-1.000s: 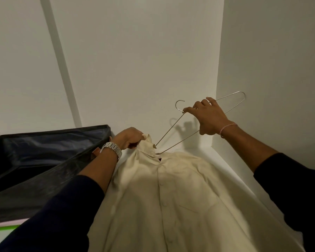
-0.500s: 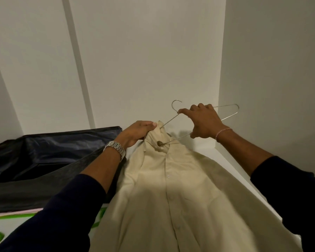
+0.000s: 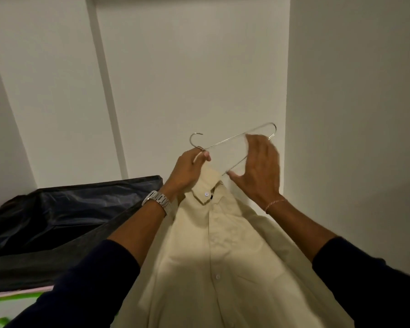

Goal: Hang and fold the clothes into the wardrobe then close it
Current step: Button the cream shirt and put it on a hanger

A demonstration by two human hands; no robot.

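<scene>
A cream button-up shirt (image 3: 223,256) hangs down in front of me, its collar raised toward a white corner. A thin metal wire hanger (image 3: 225,140) sticks out of the collar, hook up and one arm pointing right. My left hand (image 3: 189,171), with a watch on its wrist, grips the hanger just under the hook together with the back of the collar. My right hand (image 3: 258,171) is spread with straight fingers at the hanger's right arm, blurred, its thumb close to the lower wire. The hanger's other arm is hidden inside the shirt.
A dark fabric bag or case (image 3: 57,209) lies on the left, close to my left forearm. A white and green surface (image 3: 0,301) shows at the bottom left. White walls close in behind and on the right.
My left hand moved up from the collar to take the hanger under its hook. My right hand let go of the hanger and opened. The shirt and hanger rose.
</scene>
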